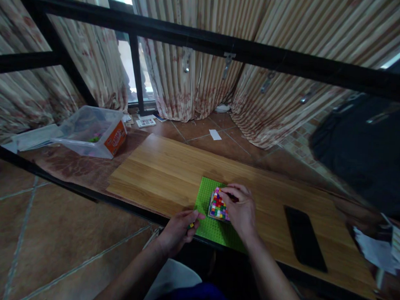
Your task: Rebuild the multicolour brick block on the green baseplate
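Observation:
A green studded baseplate [203, 196] lies on the wooden board, near its front edge. On it stands a block of small building bricks [218, 207], its top a mix of red, white, pink, orange, purple and green. My right hand [242, 208] covers the block's right side, with thumb and fingertips pinched together at the top; whatever may be between them is hidden. At the baseplate's left edge, my left hand [180, 228] is curled closed around small toy bricks [191, 226], of which yellow and green bits show.
A black phone [305, 237] lies to the right on the wooden board [160, 166]. A clear plastic bin [92, 131] with an orange label and a few colourful pieces stands at the left. A black metal bar [204, 34] crosses above, before the curtains. Papers [376, 250] sit far right.

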`<state>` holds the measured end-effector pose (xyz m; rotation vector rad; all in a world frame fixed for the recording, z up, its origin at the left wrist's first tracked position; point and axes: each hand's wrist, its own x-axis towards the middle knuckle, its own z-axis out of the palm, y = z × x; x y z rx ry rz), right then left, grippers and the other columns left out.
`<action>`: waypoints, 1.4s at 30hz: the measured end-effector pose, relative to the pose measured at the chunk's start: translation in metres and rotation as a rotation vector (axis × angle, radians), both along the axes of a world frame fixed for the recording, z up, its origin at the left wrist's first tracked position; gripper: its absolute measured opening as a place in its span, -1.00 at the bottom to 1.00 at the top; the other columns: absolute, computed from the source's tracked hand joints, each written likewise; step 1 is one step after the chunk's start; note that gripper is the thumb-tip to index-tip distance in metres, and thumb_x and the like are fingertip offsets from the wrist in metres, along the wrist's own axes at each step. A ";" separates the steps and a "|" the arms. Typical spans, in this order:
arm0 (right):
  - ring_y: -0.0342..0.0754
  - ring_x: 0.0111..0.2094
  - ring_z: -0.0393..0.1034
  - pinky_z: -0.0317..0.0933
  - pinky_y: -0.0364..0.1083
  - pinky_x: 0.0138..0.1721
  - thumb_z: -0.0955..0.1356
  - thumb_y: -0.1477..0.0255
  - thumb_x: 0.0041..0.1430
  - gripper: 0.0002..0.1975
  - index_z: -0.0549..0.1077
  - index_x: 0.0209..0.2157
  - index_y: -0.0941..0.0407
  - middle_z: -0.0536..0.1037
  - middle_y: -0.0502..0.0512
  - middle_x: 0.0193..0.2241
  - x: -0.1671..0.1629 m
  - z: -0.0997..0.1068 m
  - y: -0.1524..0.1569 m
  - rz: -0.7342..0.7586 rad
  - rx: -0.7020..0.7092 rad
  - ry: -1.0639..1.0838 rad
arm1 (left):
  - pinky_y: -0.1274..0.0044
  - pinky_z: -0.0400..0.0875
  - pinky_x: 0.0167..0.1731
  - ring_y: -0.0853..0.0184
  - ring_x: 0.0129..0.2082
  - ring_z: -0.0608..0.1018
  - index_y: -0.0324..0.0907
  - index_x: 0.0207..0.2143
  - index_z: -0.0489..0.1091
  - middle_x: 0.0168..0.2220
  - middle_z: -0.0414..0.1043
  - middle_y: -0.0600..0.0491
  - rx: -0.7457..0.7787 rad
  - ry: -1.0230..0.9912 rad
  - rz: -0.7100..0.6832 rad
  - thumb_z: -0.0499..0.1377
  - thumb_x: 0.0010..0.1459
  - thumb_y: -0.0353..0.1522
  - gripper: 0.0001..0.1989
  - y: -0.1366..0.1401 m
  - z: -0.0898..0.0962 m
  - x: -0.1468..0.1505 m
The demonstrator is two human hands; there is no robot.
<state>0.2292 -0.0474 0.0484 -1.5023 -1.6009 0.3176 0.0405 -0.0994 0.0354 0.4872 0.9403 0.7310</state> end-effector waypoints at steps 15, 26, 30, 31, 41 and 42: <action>0.02 -0.14 0.30 0.19 0.07 -0.10 0.27 0.36 0.21 -0.79 0.55 -0.25 0.00 0.48 0.10 -0.19 -0.001 0.006 -0.019 0.065 0.064 -0.251 | 0.65 -0.22 -0.69 0.61 -0.67 0.08 -0.25 -0.30 0.39 -0.52 0.12 0.18 0.004 -0.002 -0.014 0.20 0.01 -0.11 -0.62 0.001 -0.002 -0.001; 0.02 -0.14 0.29 0.18 0.07 -0.10 0.26 0.36 0.22 -0.78 0.55 -0.24 -0.01 0.48 0.09 -0.18 -0.002 0.004 -0.018 0.071 0.064 -0.257 | 0.66 -0.23 -0.69 0.61 -0.68 0.07 -0.26 -0.30 0.38 -0.53 0.12 0.18 -0.016 -0.002 -0.008 0.20 0.01 -0.12 -0.63 0.001 -0.003 0.000; 0.01 -0.16 0.29 0.18 0.05 -0.12 0.26 0.37 0.22 -0.78 0.55 -0.25 -0.01 0.48 0.07 -0.20 -0.003 0.002 -0.017 0.074 0.078 -0.261 | 0.66 -0.23 -0.70 0.62 -0.69 0.05 -0.26 -0.30 0.38 -0.54 0.11 0.19 -0.008 -0.013 -0.007 0.19 0.02 -0.13 -0.64 0.001 -0.004 0.000; 0.00 -0.16 0.28 0.17 0.04 -0.12 0.26 0.37 0.22 -0.78 0.55 -0.24 -0.01 0.49 0.06 -0.21 -0.003 0.001 -0.017 0.075 0.082 -0.262 | 0.66 -0.23 -0.70 0.62 -0.69 0.05 -0.26 -0.31 0.38 -0.54 0.11 0.19 -0.005 -0.015 -0.008 0.19 0.02 -0.13 -0.64 0.000 -0.003 0.000; 0.01 -0.11 0.29 0.19 0.08 -0.08 0.25 0.36 0.22 -0.77 0.54 -0.22 -0.01 0.47 0.09 -0.14 0.001 0.004 -0.018 0.069 0.081 -0.202 | 0.67 -0.20 -0.70 0.62 -0.68 0.09 -0.26 -0.32 0.39 -0.53 0.13 0.18 -0.011 -0.014 -0.001 0.23 -0.03 -0.12 -0.62 -0.002 0.000 -0.001; 0.01 -0.11 0.30 0.20 0.08 -0.07 0.25 0.35 0.22 -0.76 0.53 -0.19 0.00 0.47 0.10 -0.14 0.002 0.005 -0.018 0.057 0.084 -0.167 | 0.68 -0.19 -0.70 0.62 -0.68 0.09 -0.26 -0.32 0.39 -0.53 0.14 0.18 -0.014 -0.015 0.002 0.24 -0.03 -0.12 -0.62 -0.002 0.000 -0.002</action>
